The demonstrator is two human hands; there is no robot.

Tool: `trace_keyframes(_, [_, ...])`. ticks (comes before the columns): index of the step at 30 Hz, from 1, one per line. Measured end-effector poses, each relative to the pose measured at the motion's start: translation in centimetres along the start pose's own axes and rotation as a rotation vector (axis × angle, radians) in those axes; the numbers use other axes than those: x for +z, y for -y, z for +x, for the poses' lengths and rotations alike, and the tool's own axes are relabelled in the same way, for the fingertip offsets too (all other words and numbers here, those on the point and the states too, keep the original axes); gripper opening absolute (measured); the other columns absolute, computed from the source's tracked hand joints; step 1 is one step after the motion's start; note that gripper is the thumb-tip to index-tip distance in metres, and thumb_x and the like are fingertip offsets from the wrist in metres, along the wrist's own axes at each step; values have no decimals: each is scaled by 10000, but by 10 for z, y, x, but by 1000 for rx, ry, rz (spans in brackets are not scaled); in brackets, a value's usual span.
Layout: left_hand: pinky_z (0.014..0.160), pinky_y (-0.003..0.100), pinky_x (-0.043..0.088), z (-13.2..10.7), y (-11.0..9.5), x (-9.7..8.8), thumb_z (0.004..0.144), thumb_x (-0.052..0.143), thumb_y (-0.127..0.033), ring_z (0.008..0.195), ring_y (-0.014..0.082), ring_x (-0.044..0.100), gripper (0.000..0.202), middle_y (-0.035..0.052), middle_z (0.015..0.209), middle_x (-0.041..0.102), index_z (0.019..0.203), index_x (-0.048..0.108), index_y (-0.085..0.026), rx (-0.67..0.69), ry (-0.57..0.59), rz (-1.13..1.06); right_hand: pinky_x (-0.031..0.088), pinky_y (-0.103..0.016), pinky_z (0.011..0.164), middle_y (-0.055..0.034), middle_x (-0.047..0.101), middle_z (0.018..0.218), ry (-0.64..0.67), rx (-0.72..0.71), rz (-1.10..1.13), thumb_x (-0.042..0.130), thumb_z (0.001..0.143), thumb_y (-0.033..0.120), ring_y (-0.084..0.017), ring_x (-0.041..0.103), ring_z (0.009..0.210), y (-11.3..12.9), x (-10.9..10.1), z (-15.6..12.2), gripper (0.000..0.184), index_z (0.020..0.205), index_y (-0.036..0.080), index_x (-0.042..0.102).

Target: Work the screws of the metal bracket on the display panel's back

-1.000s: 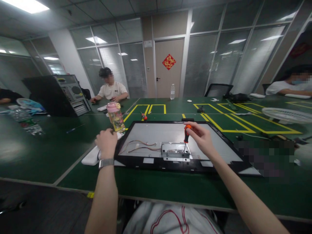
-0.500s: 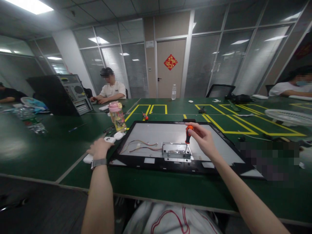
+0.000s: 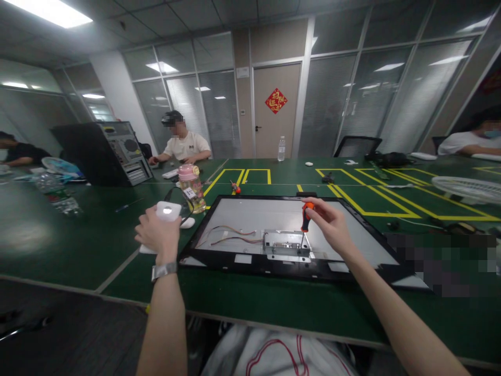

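Note:
My left hand (image 3: 158, 232) grips a small white rounded device (image 3: 169, 211), lifted off the table with a black cable beside it. Another white object shows in part under that hand. Between the fingers of my right hand (image 3: 326, 219) is the orange handle of a screwdriver (image 3: 306, 218), held upright. Its tip points down at the right end of a metal bracket (image 3: 276, 240). That bracket sits on a flat display panel (image 3: 238, 214) with a black frame, which lies on the green table. Thin wires (image 3: 230, 235) run left from the bracket across the panel.
A pink-lidded bottle (image 3: 191, 188) stands behind my left hand, near a white object (image 3: 188, 223). Farther left are a black computer case (image 3: 102, 154) and a clear bottle (image 3: 57, 193). A white fan grille (image 3: 465, 188) lies at right. Co-workers sit around the table.
My left hand has raised the white device from the table, and its cable came up with it. My right hand keeps the screwdriver at the same spot on the bracket. The view shifted slightly.

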State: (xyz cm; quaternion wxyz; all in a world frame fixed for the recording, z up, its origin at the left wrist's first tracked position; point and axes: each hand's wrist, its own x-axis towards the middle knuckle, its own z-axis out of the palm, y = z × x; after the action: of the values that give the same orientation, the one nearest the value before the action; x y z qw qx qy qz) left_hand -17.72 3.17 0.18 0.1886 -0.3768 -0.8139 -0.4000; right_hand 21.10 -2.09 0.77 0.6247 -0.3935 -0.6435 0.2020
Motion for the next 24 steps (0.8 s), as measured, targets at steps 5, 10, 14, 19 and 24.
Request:
trace_keyframes(5, [859, 475, 390, -2, -2, -4, 698, 638, -425, 1101, 374, 478, 639, 163, 1229, 506, 1250, 425, -184, -7, -98, -72, 505, -295, 703, -26, 630, 863, -10, 11, -25, 620, 800, 376, -166, 601, 753, 2, 0, -1, 230, 979, 241, 669])
trace_keyframes(10, [875, 471, 396, -5, -5, -9, 711, 617, -467, 1109, 370, 470, 658, 160, 1225, 509, 1259, 425, -158, 8, -192, -145, 511, -317, 739, -34, 662, 917, -13, 9, -12, 609, 804, 397, -191, 622, 821, 2, 0, -1, 225, 963, 254, 676])
trace_keyframes(14, [928, 427, 375, -5, -5, -12, 730, 588, -503, 1132, 341, 460, 670, 164, 1219, 516, 1260, 432, -125, 34, -254, -162, 514, -312, 732, -34, 675, 935, -13, 9, -20, 608, 807, 398, -196, 628, 834, 3, 0, -1, 226, 965, 254, 680])
trace_keyframes(19, [940, 401, 359, -5, -4, -13, 739, 559, -559, 1138, 326, 462, 709, 158, 1203, 527, 1283, 437, -121, 48, -258, -140, 508, -296, 715, -28, 673, 914, -10, 11, -21, 611, 809, 377, -181, 621, 801, 3, 0, -2, 209, 962, 252, 680])
trace_keyframes(24, [926, 404, 351, -5, -4, -11, 744, 550, -555, 1124, 332, 476, 725, 157, 1201, 529, 1325, 431, -138, 42, -231, -138, 511, -301, 702, -33, 670, 897, -18, 3, -15, 609, 805, 386, -185, 620, 792, 3, 0, -1, 219, 959, 246, 680])
